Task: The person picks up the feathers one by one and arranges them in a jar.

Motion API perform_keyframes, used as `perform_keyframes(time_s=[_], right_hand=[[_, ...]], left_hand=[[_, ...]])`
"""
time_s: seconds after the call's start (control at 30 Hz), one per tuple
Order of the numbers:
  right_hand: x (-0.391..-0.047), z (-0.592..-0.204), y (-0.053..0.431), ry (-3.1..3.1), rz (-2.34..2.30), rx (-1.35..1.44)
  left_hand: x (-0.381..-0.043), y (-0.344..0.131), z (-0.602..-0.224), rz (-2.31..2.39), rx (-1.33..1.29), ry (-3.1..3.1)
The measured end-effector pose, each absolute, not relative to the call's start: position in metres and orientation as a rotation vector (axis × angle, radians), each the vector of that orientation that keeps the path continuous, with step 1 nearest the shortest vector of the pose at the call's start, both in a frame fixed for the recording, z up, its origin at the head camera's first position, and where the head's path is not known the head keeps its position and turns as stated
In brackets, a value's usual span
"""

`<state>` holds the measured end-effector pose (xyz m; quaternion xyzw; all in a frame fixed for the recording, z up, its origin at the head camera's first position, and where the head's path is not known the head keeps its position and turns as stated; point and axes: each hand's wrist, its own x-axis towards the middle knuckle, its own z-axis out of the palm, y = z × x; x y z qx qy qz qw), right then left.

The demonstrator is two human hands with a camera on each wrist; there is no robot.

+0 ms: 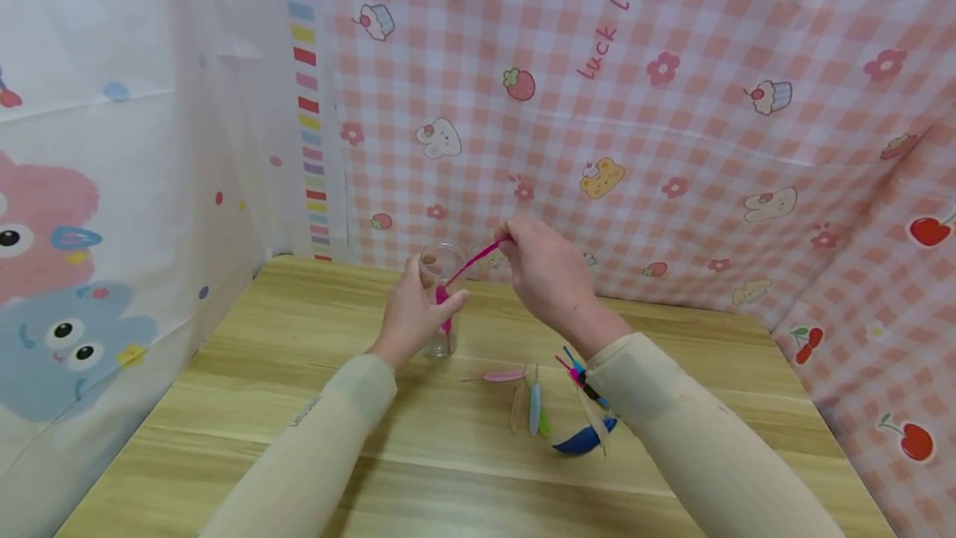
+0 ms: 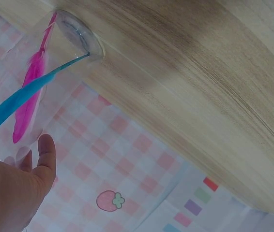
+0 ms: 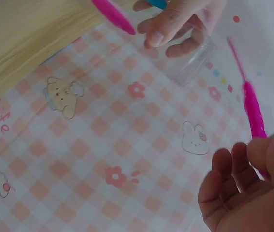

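Observation:
My left hand [image 1: 418, 314] grips a clear, tall cup [image 1: 442, 249] from the side, fingers round its wall. Through that wall, a magenta feather [image 2: 30, 92] and a blue feather [image 2: 16, 101] show, quill ends down toward the cup's base. Above and to the right of the rim, my right hand [image 1: 548, 272] pinches another magenta feather [image 3: 254, 108] between thumb and fingers. This feather slants down from the fingers, its thin quill end reaching the cup's mouth in the head view.
On the wooden table [image 1: 441, 488] lie more feathers: a pink one [image 1: 504, 376], a light blue one [image 1: 534, 409], a tan one [image 1: 517, 407], a green one [image 1: 545, 423] and a dark blue one [image 1: 582, 441]. Others are partly behind my right sleeve [image 1: 672, 405]. A checked cloth [image 1: 560, 131] hangs behind.

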<state>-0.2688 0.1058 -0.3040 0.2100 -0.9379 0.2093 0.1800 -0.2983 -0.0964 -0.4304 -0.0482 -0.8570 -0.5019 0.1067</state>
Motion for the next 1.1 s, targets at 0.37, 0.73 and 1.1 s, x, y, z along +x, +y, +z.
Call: perform_keyframes(time_s=[0.37,0.73,1.1], right_hand=[[-0.281,-0.308,0.084,-2.578,0.269,0.557],[-0.291,-0.338,0.089,-2.570,0.291,0.727],[-0.289,-0.412,0.201,-3.437,0.278,0.373]], left_hand=[[-0.296,-0.096,-0.429,-1.502,-0.127,-2.530],[-0.296,-0.096,-0.434,-1.478,-0.140,-2.525],[-0.298,-0.095,-0.431,-1.482,-0.115,-2.543]])
